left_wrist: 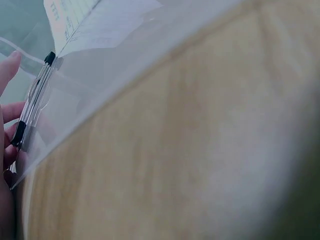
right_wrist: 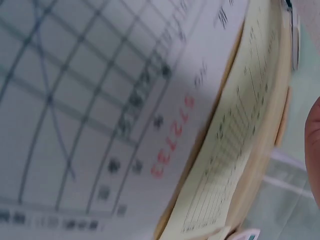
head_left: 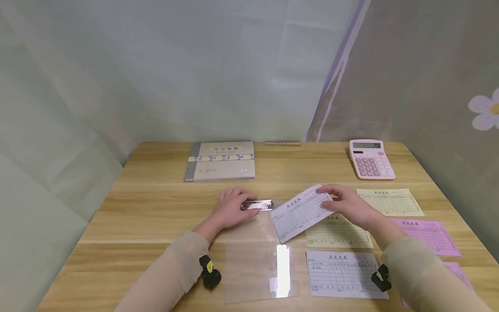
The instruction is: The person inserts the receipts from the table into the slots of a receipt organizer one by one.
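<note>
Just right of the metal clip (head_left: 259, 205), I'm watching the white slip (head_left: 298, 215) slanting leftward from the right hand (head_left: 348, 206), whose thumb and fingers are pinching its right end; the left hand (head_left: 231, 209) is gripping the clear clipboard (head_left: 249, 268) at its clip.

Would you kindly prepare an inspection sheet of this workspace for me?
Surface: wood-grain table, flat.
Job's things: transparent clipboard lying flat, glare on it; metal clip; white slip held askew; yellow slips, pink slips and another white slip at right.
Clutter: booklet, slim stick and calculator toward the far edge.
Left hand: holds the metal clip.
Right hand: pinches the white slip.
Cables: nothing seen.
Surroundings: pale sheets; flower motif at right.
</note>
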{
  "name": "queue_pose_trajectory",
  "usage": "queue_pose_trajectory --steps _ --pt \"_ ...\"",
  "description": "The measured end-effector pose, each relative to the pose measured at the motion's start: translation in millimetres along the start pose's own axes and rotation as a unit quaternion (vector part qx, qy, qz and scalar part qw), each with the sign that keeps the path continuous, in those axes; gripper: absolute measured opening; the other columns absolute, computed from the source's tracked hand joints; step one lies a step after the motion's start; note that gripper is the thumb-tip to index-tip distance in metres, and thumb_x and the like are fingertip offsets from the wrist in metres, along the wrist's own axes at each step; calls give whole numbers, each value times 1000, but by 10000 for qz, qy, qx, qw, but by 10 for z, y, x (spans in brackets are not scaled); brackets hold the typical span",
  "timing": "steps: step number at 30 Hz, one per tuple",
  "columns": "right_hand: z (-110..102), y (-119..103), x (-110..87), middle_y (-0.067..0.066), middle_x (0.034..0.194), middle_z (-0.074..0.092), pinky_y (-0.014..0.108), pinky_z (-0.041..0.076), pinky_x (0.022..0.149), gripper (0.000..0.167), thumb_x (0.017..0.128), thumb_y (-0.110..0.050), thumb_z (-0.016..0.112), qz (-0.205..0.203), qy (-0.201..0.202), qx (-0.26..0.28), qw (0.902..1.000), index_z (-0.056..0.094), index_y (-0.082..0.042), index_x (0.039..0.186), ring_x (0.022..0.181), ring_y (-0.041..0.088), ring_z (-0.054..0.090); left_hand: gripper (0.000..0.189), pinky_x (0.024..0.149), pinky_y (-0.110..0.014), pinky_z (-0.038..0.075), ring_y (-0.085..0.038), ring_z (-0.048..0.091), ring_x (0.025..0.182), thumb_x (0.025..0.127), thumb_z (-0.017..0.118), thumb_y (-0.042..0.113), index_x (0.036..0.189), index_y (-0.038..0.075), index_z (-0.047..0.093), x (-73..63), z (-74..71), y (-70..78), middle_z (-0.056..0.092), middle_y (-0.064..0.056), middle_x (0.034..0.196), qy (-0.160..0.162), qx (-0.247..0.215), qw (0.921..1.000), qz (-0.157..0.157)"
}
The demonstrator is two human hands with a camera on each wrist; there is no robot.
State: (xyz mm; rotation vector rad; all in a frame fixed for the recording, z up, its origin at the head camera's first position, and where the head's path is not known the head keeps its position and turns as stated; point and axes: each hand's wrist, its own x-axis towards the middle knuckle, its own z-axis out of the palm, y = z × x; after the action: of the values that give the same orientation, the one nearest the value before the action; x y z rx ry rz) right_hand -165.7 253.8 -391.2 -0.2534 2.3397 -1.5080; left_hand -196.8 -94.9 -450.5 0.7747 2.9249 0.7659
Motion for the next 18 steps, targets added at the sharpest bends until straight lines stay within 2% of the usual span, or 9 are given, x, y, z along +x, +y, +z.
queue_pose_trajectory --steps 2,8,12,18 --pt "73 -1 13 14 121 55 33 49 80 43 87 -20 66 -48 -57 -170 9998 53 -7 126 99 23 61 51 91 -41 28 -20 42 108 82 60 58 120 24 62 2 1 -6 52 0 119 1 34 10000 20" --pt "341 -18 71 15 116 56 36 48 80 40 87 -14 65 -146 -499 -58 9986 54 -5 124 96 25 61 54 93 -42 28 -20 42 107 80 62 59 121 25 61 7 -11 -6 52 -1 119 -79 -2 10000 -12" --pt "544 -42 125 14 113 58 35 49 78 39 86 -12 66 -225 -514 -224 9982 55 -6 122 92 23 62 57 94 -42 27 -20 42 107 78 63 60 122 24 61 21 -16 -4 51 -2 121 -115 73 9999 -67" --pt "772 -100 167 13 114 57 34 50 79 34 86 -11 65 -196 -673 -514 9962 57 -8 119 95 23 61 57 90 -39 28 -20 41 106 77 64 60 121 24 61 39 -14 -1 51 -2 120 -171 134 9997 -114"
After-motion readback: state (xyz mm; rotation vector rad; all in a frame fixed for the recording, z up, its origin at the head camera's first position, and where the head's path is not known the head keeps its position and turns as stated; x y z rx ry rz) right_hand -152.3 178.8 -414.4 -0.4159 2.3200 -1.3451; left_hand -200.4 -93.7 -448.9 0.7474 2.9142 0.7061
